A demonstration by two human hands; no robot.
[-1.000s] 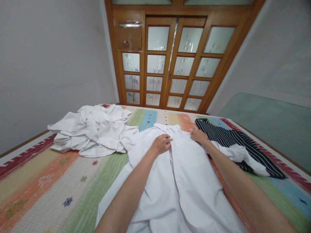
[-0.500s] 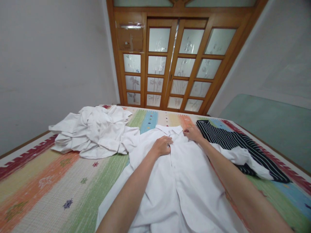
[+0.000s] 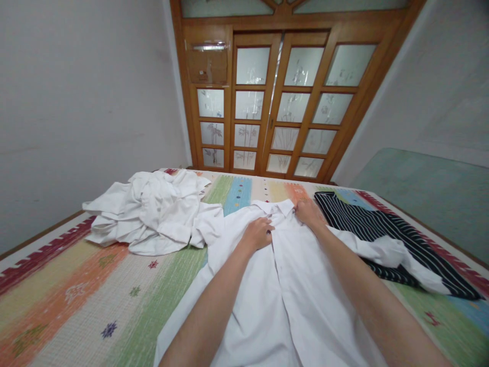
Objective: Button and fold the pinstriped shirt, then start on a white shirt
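A white collared shirt [image 3: 263, 285] lies front side up before me, its collar [image 3: 281, 208] at the far end and its front edges running down the middle. My left hand [image 3: 260, 233] is closed on the shirt's front opening just below the collar. Beside the collar's right end, my right hand [image 3: 306, 210] pinches the cloth at the shoulder. The shirt's right sleeve [image 3: 385, 252] stretches out over a folded black-and-white striped garment [image 3: 367, 211]. Its left sleeve [image 3: 208, 221] touches a heap of white clothes [image 3: 156, 211]. My forearms cover parts of the shirt's body.
A striped, multicoloured bedspread [image 3: 130, 300] lies under everything. Beyond its far edge stand wooden doors [image 3: 263, 107] with patterned glass panes. A grey wall [image 3: 87, 92] rises on the left, and a pale green headboard-like panel [image 3: 424, 188] stands along the right.
My right hand has shifted slightly right along the collar to the shoulder. The left hand stays at the front opening. The whole view has moved a little.
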